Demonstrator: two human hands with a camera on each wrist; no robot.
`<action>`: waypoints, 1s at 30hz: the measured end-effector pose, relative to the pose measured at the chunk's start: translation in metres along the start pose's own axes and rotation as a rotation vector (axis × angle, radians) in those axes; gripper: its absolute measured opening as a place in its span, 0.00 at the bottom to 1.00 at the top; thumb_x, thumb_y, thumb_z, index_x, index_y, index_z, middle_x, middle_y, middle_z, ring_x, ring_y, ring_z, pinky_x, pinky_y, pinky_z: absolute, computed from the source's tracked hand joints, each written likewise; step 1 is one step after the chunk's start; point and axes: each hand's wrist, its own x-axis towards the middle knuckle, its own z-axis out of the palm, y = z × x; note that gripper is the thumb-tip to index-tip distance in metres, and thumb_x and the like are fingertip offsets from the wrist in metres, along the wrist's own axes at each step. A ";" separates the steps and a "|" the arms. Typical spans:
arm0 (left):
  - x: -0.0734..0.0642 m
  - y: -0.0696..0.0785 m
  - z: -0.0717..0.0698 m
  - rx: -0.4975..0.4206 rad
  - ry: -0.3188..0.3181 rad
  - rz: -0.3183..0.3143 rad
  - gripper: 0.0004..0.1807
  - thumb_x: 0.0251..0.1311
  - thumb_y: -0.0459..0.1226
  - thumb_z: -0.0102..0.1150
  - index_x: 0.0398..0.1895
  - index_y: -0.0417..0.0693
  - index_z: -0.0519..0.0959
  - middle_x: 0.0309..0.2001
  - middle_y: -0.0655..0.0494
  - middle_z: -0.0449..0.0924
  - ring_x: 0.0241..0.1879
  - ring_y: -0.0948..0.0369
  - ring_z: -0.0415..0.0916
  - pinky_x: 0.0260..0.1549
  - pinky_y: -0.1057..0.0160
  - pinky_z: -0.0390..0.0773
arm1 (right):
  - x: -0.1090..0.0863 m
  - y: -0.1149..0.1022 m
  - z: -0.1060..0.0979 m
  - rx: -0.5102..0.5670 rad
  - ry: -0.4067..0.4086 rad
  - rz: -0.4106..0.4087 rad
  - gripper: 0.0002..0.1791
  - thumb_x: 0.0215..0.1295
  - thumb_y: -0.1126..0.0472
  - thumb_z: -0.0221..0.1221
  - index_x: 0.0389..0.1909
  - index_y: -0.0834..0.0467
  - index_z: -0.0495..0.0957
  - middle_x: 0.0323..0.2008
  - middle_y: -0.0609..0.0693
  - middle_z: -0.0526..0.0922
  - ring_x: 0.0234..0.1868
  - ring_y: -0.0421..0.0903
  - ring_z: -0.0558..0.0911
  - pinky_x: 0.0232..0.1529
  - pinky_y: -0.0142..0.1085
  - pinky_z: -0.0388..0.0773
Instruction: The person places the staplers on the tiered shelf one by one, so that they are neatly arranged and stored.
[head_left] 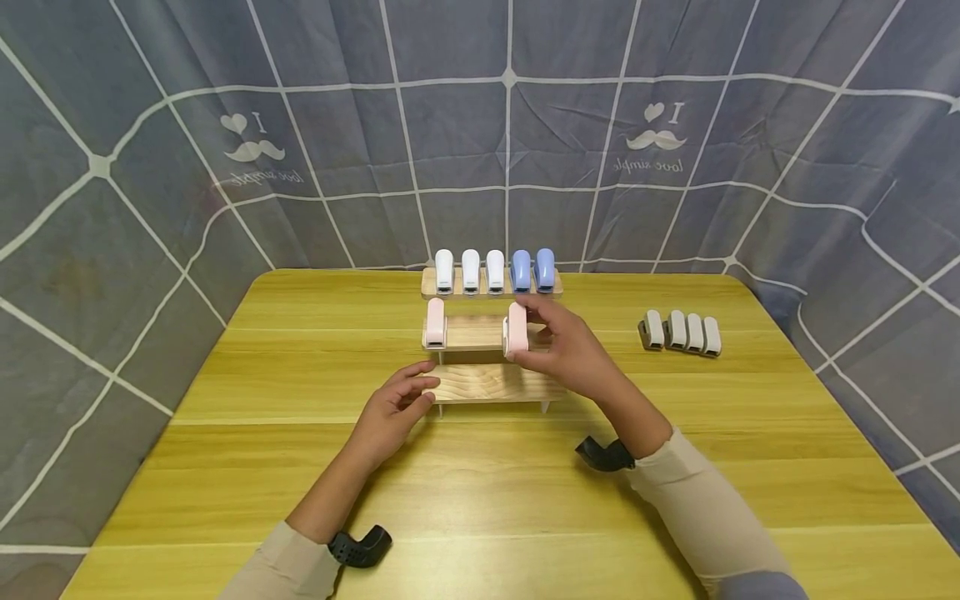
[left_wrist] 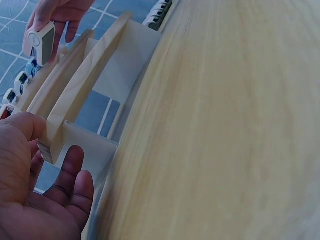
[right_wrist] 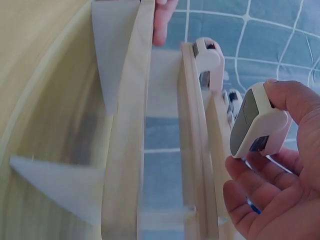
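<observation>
My right hand (head_left: 564, 346) pinches a pink stapler (head_left: 517, 329) between thumb and fingers, over the right part of the rack's middle step (head_left: 475, 333). In the right wrist view the stapler (right_wrist: 255, 122) shows its grey base, tilted and apart from the wood. Another pink stapler (head_left: 435, 323) stands at the left end of that step. Beside the left end of the bottom step (head_left: 491, 383) is my left hand (head_left: 393, 410), its fingers loosely bent. In the left wrist view a digit of that hand (left_wrist: 30, 195) touches the end of the board.
Three white staplers (head_left: 470, 272) and two blue staplers (head_left: 544, 270) line the top step (head_left: 427, 283). Several pale grey staplers (head_left: 677, 331) stand in a row on the table (head_left: 300, 467) to the right. A grey checked curtain (head_left: 465, 133) surrounds the table's back and sides.
</observation>
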 end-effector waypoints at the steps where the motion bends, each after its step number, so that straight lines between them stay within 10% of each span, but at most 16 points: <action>1: 0.000 0.000 0.000 -0.002 0.001 -0.001 0.13 0.69 0.35 0.59 0.53 0.42 0.83 0.67 0.57 0.71 0.57 0.56 0.73 0.49 0.64 0.74 | 0.001 -0.001 0.002 0.003 -0.002 -0.005 0.41 0.56 0.61 0.73 0.70 0.58 0.66 0.60 0.52 0.74 0.59 0.50 0.76 0.51 0.44 0.78; 30: 0.001 -0.002 -0.001 0.001 -0.004 0.003 0.12 0.69 0.35 0.59 0.53 0.42 0.83 0.67 0.58 0.71 0.55 0.57 0.75 0.48 0.63 0.75 | 0.031 -0.013 0.048 -0.040 -0.037 -0.021 0.41 0.57 0.55 0.73 0.70 0.60 0.66 0.64 0.53 0.73 0.60 0.49 0.76 0.55 0.39 0.76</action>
